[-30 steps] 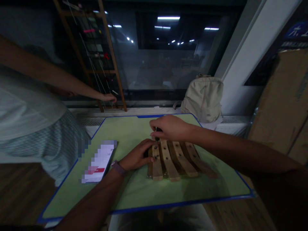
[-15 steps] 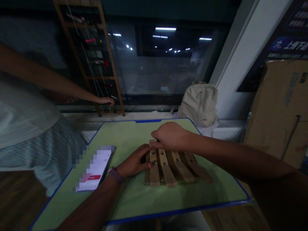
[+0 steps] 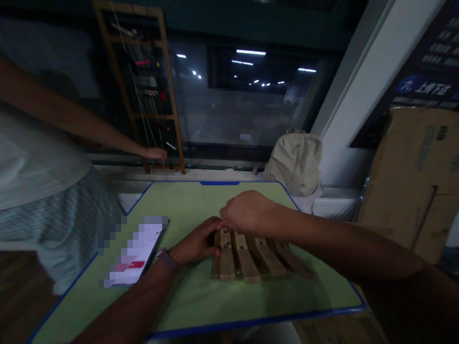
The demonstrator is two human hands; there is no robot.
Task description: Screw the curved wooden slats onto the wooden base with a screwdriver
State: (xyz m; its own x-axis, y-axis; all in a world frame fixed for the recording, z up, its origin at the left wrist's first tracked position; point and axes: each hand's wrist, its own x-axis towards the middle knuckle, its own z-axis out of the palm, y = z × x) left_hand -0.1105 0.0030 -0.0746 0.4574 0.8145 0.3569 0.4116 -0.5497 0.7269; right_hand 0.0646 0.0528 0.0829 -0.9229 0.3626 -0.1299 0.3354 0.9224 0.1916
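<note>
A wooden piece with several pale slats (image 3: 247, 265) fanned out side by side lies on the green table (image 3: 201, 301). Dark holes or screw heads dot the slats' far ends. My left hand (image 3: 199, 242), a band on its wrist, grips the piece's left edge, thumb on the near side and fingers at the far corner. Over the far left end of the slats my right hand (image 3: 245, 210) is closed, its fingertips close to the left fingers. Whatever it pinches is hidden behind the knuckles, and its forearm covers part of the slats on the right.
A phone (image 3: 138, 253) with a lit, partly blurred screen lies on the table's left. Another person's arm (image 3: 118, 143) reaches toward a corded wooden frame (image 3: 172, 95) by the window. Behind the table sits a beige backpack (image 3: 296, 165); cardboard (image 3: 405, 191) stands at the right.
The view has shifted slightly. My right hand has turned a little at the wrist, staying over the same end of the slats. My left hand keeps its grip.
</note>
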